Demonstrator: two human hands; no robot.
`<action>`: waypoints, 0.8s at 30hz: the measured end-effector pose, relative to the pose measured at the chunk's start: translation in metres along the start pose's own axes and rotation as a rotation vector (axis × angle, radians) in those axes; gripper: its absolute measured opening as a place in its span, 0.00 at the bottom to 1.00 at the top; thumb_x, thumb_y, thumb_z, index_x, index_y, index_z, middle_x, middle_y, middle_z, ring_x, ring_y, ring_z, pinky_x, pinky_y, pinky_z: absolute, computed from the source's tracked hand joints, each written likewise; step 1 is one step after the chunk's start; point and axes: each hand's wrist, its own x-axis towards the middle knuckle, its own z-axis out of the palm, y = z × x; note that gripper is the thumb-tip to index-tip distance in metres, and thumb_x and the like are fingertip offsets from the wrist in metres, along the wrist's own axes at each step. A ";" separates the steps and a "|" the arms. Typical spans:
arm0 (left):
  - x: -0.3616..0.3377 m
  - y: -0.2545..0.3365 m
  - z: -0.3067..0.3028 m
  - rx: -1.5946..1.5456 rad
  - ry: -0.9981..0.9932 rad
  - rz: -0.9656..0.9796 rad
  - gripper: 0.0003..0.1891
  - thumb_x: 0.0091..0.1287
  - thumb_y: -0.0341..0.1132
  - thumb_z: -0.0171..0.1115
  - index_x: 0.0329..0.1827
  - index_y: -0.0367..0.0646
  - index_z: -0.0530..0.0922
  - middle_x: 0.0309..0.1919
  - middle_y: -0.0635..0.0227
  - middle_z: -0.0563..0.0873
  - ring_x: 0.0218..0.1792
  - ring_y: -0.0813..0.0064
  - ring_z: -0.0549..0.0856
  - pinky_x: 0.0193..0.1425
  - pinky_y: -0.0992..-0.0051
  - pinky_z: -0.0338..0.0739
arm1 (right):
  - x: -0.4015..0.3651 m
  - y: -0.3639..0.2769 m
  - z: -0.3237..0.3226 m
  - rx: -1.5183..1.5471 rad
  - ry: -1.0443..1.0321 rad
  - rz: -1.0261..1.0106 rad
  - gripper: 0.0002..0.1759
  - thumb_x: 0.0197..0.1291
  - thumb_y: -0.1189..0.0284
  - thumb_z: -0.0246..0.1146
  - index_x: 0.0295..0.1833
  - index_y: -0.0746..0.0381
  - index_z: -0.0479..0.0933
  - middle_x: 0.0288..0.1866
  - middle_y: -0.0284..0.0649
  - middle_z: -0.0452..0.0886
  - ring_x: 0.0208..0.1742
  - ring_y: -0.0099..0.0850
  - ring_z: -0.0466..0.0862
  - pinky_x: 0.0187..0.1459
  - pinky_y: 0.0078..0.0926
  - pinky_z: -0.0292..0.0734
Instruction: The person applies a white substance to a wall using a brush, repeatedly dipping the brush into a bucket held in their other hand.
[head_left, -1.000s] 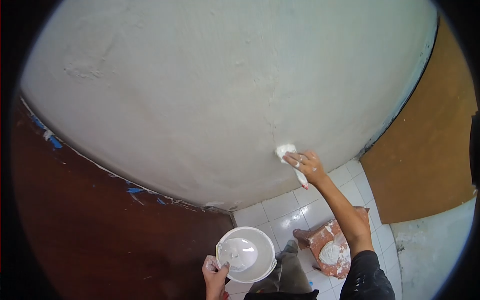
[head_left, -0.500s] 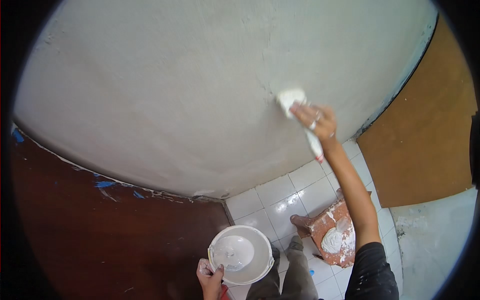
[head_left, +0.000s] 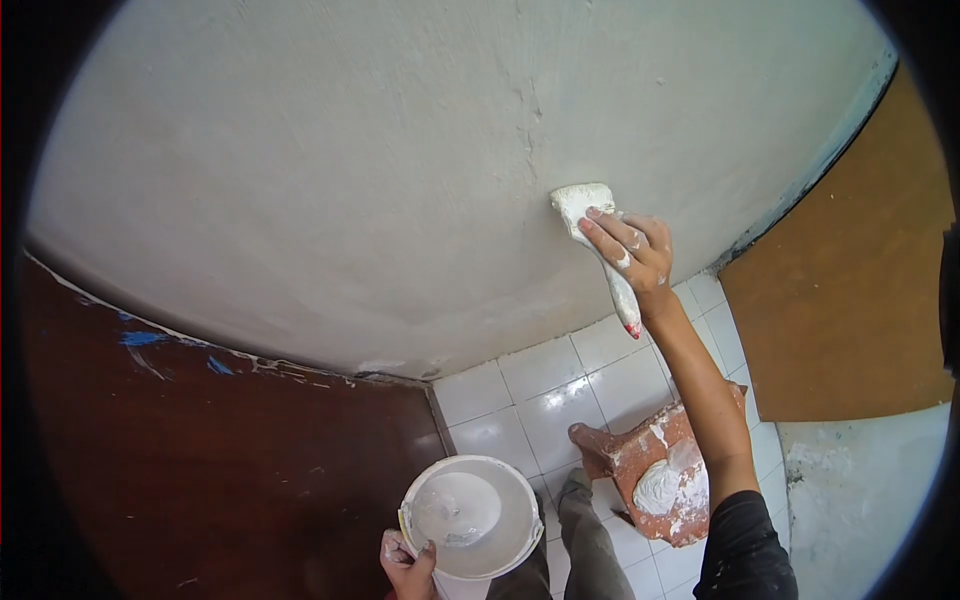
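Note:
My right hand grips a wide paintbrush near its head. White paint coats the bristles, which lie against the pale wall, and the red-tipped handle points down towards the floor. Spots of white show on my fingers. Low in the view, my left hand is closed on the left rim of a white bucket. Inside the bucket is white, watery-looking paint. A rough crack runs down the wall just above the brush.
A reddish stool spattered with white stands by my legs, a white lump on its seat. Dark brown wood with blue smears borders the wall at left. A brown panel stands at right, above white floor tiles.
The blurred brush is now sharp, still at nearly the same place on the wall. My left hand and the bucket have shifted slightly left and down in view.

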 end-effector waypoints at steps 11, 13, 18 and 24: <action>-0.003 -0.070 -0.001 -0.083 0.102 0.035 0.13 0.62 0.18 0.66 0.39 0.44 0.72 0.35 0.72 0.79 0.37 0.80 0.78 0.46 0.76 0.76 | -0.197 -0.041 0.072 0.154 -0.429 0.110 0.23 0.62 0.71 0.60 0.63 0.45 0.81 0.61 0.25 0.83 0.54 0.30 0.82 0.52 0.33 0.74; -0.006 -0.061 -0.001 -0.083 0.089 0.025 0.12 0.62 0.18 0.65 0.40 0.44 0.72 0.35 0.72 0.78 0.37 0.80 0.78 0.46 0.75 0.76 | -0.198 -0.040 0.064 0.169 -0.475 0.144 0.23 0.61 0.71 0.61 0.62 0.47 0.81 0.60 0.27 0.84 0.53 0.32 0.82 0.52 0.35 0.75; -0.013 0.016 0.018 -0.066 0.086 0.030 0.10 0.61 0.20 0.63 0.40 0.43 0.74 0.33 0.74 0.76 0.36 0.79 0.76 0.44 0.77 0.74 | -0.153 -0.047 0.011 0.376 -0.350 0.638 0.22 0.63 0.74 0.65 0.63 0.56 0.81 0.56 0.37 0.86 0.52 0.36 0.84 0.54 0.34 0.76; -0.021 0.145 0.038 -0.153 0.031 0.124 0.14 0.58 0.17 0.66 0.32 0.44 0.68 0.29 0.77 0.72 0.30 0.87 0.70 0.35 0.84 0.65 | -0.049 -0.094 -0.098 1.014 0.118 1.585 0.25 0.72 0.69 0.64 0.70 0.67 0.72 0.55 0.40 0.83 0.55 0.23 0.81 0.53 0.22 0.78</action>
